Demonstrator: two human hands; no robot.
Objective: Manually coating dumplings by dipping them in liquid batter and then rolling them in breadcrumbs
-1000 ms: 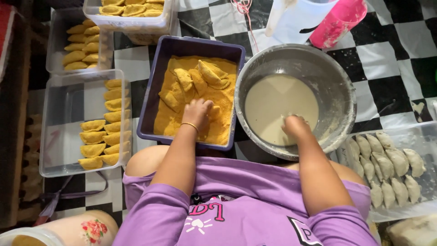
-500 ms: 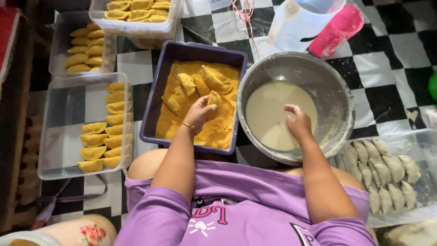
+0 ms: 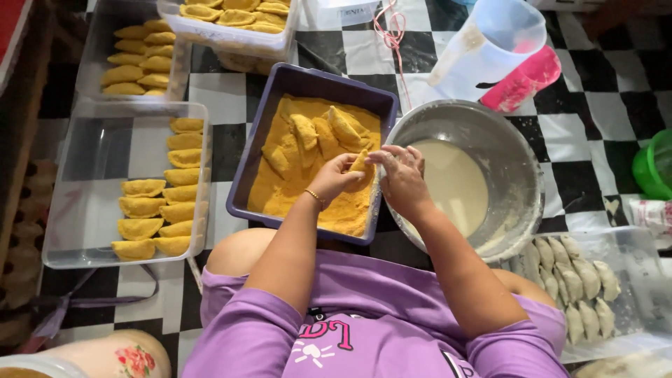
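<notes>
Dull, batter-smeared metal bowl, matt purple plastic tray of coarse yellow crumbs, clear glossy plastic box, crumb-coated rough pastry, shiny checked floor covering, soft purple cloth shirt

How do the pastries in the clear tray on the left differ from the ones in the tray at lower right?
The left pastries are yellow with crumb coating; the right pastries are pale and uncoated. The left ones lie flat in a column; the right ones lean packed in rows. Both are half-moon shaped, in clear trays.
</notes>
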